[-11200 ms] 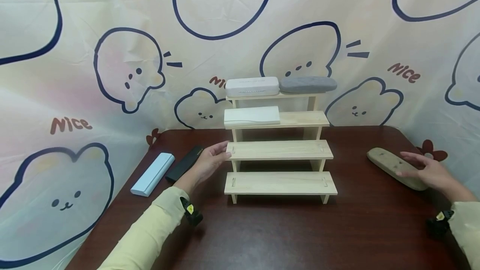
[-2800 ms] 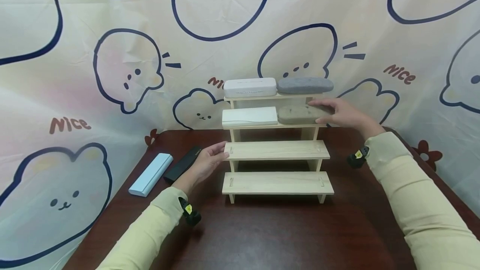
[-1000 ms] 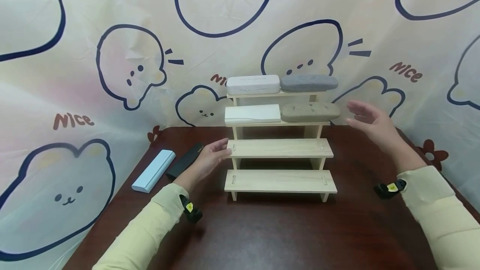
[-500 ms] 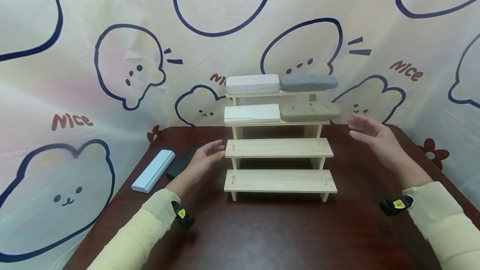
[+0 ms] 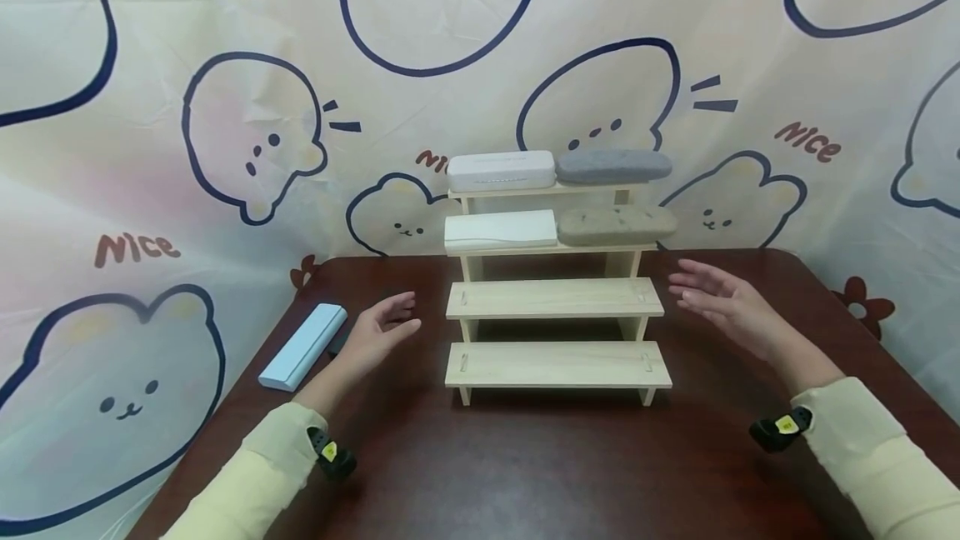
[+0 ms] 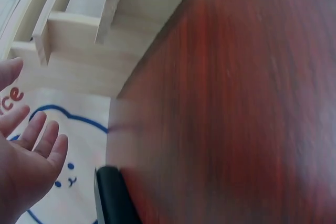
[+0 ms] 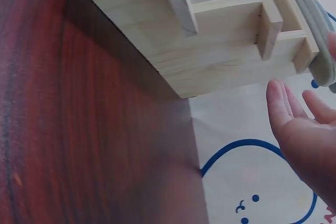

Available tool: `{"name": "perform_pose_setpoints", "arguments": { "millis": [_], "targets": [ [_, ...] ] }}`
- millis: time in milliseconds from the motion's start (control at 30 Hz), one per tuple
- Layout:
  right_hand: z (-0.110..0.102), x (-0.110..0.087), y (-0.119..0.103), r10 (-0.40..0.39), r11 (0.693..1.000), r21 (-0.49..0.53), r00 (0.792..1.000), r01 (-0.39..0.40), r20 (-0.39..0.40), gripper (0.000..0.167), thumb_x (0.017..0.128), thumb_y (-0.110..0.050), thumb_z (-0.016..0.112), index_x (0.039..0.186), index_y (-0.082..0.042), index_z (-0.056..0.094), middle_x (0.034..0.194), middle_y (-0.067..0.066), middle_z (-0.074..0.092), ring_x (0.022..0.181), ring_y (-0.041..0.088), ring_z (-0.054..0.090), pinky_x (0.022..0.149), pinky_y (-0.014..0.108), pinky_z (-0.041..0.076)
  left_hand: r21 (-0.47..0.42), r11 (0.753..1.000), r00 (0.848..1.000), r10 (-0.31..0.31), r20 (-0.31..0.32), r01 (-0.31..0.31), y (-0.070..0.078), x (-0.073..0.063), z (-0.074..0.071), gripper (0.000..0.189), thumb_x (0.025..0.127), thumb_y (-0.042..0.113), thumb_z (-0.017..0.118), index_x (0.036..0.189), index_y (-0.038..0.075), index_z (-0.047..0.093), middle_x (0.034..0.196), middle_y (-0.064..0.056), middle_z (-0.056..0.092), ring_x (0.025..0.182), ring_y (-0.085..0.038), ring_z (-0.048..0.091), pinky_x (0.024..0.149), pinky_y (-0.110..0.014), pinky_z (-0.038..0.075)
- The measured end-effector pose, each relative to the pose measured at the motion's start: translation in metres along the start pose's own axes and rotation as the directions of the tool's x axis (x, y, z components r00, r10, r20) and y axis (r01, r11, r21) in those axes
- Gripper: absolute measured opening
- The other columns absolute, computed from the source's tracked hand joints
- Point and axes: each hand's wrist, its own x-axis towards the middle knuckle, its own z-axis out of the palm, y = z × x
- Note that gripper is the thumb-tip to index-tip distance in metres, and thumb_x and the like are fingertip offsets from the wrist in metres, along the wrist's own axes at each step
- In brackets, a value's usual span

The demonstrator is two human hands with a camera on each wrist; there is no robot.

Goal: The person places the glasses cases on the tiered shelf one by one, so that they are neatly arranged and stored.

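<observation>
So nearest you, your yellow sleeves (image 5: pixel 247 473) are hanging over the dark red table (image 5: pixel 570 457). Your left hand (image 5: pixel 367 338) is floating with its fingers loosely bent, thumb well away from them, and it isn't holding anything. Your right hand (image 5: pixel 727 307) is hovering too, fingers nearly straight, thumb apart, also gripping nothing. The blue case (image 5: pixel 303 347) is lying left of your left fingers, and the black case (image 6: pixel 116 198) is mostly hiding behind that same hand in the head view. The wooden rack (image 5: pixel 555 365) is standing between your two sets of fingers, touching neither. Up past your right fingertips and a bit to their left, the green case (image 5: pixel 617 226) is lying on its second tier from the top, with the white box (image 5: pixel 500 231) sitting right beside it, further from those fingers. Higher up, the gray case (image 5: pixel 613 166) is resting on your right fingers' side, the white case (image 5: pixel 501 171) on your left's. Beyond everything, a cartoon backdrop (image 5: pixel 420 23) is hanging.
</observation>
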Motion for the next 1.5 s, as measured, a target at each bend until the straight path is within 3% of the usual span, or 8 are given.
{"name": "perform_pose_setpoints", "arguments": {
  "millis": [167, 433, 733, 833, 967, 1067, 1267, 1500],
  "targets": [
    [0.003, 0.003, 0.008, 0.027, 0.999, 0.019, 0.997, -0.028, 0.075, 0.058, 0.102, -0.012, 0.051, 0.152, -0.006, 0.023, 0.141, 0.011, 0.045, 0.117, 0.011, 0.057, 0.095, 0.026, 0.047, 0.053, 0.998, 1.000, 0.021, -0.012, -0.021, -0.005, -0.011, -0.015, 0.053, 0.094, 0.022, 0.066, 0.141, 0.003, 0.047, 0.138, -0.020, 0.050, 0.125, -0.039, 0.046, 0.103, -0.052, 0.039],
    [0.010, 0.009, 0.016, 0.013, 0.994, 0.107, 0.993, -0.026, 0.114, 0.062, 0.101, -0.006, 0.050, 0.152, 0.003, 0.016, 0.133, 0.000, 0.049, 0.114, 0.012, 0.060, 0.096, 0.031, 0.047, 0.100, 0.995, 0.999, -0.011, -0.048, 0.015, -0.012, -0.026, -0.035, 0.056, 0.096, 0.024, 0.064, 0.143, 0.003, 0.043, 0.137, -0.023, 0.047, 0.126, -0.038, 0.044, 0.104, -0.055, 0.037],
    [0.018, 0.015, 0.021, 0.033, 0.990, 0.135, 0.993, -0.048, 0.115, 0.069, 0.101, -0.008, 0.051, 0.153, 0.003, 0.008, 0.152, 0.031, 0.018, 0.115, 0.009, 0.058, 0.094, 0.026, 0.047, 0.194, 0.981, 0.997, 0.014, -0.082, 0.002, -0.027, -0.038, -0.051, 0.054, 0.096, 0.021, 0.064, 0.143, 0.004, 0.044, 0.138, -0.022, 0.045, 0.125, -0.040, 0.044, 0.102, -0.058, 0.037],
    [0.018, 0.015, 0.022, 0.020, 0.987, 0.154, 0.992, -0.040, 0.126, 0.069, 0.101, -0.007, 0.051, 0.154, 0.001, 0.008, 0.151, 0.027, 0.021, 0.116, 0.009, 0.057, 0.095, 0.026, 0.047, 0.207, 0.978, 0.995, 0.017, -0.100, 0.004, -0.031, -0.043, -0.056, 0.055, 0.095, 0.022, 0.065, 0.142, 0.004, 0.045, 0.139, -0.021, 0.044, 0.125, -0.040, 0.043, 0.101, -0.059, 0.037],
    [0.017, 0.016, 0.025, 0.000, 0.982, 0.186, 0.990, -0.027, 0.144, 0.069, 0.099, -0.001, 0.051, 0.154, 0.000, 0.010, 0.147, 0.012, 0.033, 0.119, 0.008, 0.054, 0.096, 0.027, 0.046, 0.214, 0.977, 0.992, 0.039, -0.119, -0.013, -0.036, -0.050, -0.064, 0.055, 0.094, 0.019, 0.066, 0.142, 0.003, 0.046, 0.139, -0.021, 0.045, 0.124, -0.041, 0.043, 0.101, -0.059, 0.036],
    [0.016, 0.017, 0.027, -0.004, 0.980, 0.196, 0.988, -0.026, 0.155, 0.070, 0.097, 0.002, 0.052, 0.154, 0.001, 0.011, 0.145, 0.006, 0.036, 0.120, 0.007, 0.052, 0.097, 0.026, 0.045, 0.239, 0.971, 0.991, 0.025, -0.135, 0.008, -0.038, -0.055, -0.070, 0.056, 0.095, 0.022, 0.066, 0.143, 0.003, 0.045, 0.139, -0.023, 0.044, 0.124, -0.043, 0.043, 0.099, -0.060, 0.038],
    [0.015, 0.017, 0.029, -0.010, 0.978, 0.206, 0.986, -0.025, 0.166, 0.070, 0.097, 0.001, 0.052, 0.154, 0.001, 0.011, 0.147, 0.005, 0.035, 0.122, 0.004, 0.050, 0.098, 0.025, 0.044, 0.280, 0.955, 0.984, -0.054, -0.168, 0.100, -0.042, -0.063, -0.082, 0.059, 0.095, 0.030, 0.064, 0.145, 0.005, 0.042, 0.141, -0.026, 0.038, 0.122, -0.049, 0.041, 0.091, -0.061, 0.045],
    [0.014, 0.020, 0.031, -0.013, 0.979, 0.203, 0.987, -0.020, 0.159, 0.069, 0.098, 0.000, 0.052, 0.153, 0.002, 0.010, 0.147, 0.009, 0.034, 0.123, 0.005, 0.050, 0.098, 0.026, 0.044, 0.296, 0.950, 0.980, -0.043, -0.196, 0.101, -0.050, -0.070, -0.089, 0.057, 0.096, 0.028, 0.063, 0.144, 0.002, 0.043, 0.140, -0.028, 0.037, 0.121, -0.050, 0.040, 0.093, -0.063, 0.043]
  ]
}}
